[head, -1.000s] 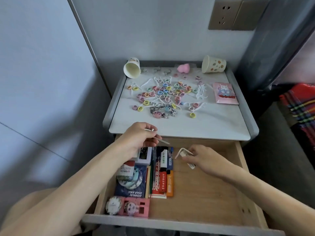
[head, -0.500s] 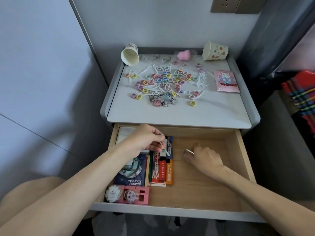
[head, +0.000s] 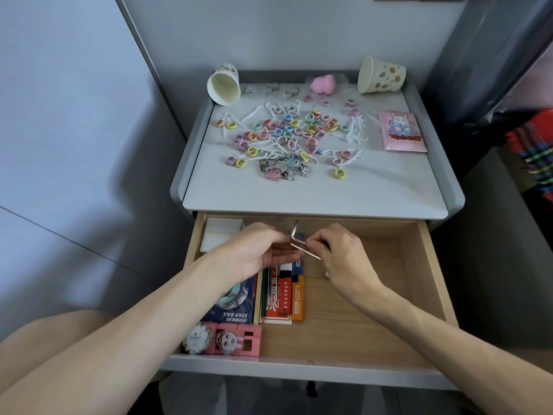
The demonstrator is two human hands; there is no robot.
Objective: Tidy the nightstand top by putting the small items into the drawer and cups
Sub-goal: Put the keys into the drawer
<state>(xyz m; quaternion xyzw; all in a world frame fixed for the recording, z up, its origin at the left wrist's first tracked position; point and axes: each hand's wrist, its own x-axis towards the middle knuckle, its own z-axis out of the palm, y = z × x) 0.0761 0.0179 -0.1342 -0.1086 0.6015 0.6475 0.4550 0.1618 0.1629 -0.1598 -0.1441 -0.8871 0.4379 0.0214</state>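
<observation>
fingers (head: 314, 240) of both hands pinch thin l-shaped silver metal hex keys (head: 294, 236) over the open wooden drawer (head: 425, 265).
left hand (head: 260, 250) and right hand (head: 344, 259) meet above the drawer's back half; best to lay the keys flat on its bare floor, right of the narrow orange plastic case (head: 298, 301), releasing low.

Desk (head: 389, 199): white top, grey raised rim.
Left cup (head: 223, 85): on its side, back left corner.
Right cup (head: 381, 75): on its side, back right corner.
Pink blob (head: 322, 83): at the back, between the cups.
Little rings (head: 287, 127): many colours, spread across the middle.
White picks (head: 356, 138): mixed in with the rings.
Charms (head: 284, 169): just in front of the rings.
Pink packet (head: 402, 131): flat, right side.
</observation>
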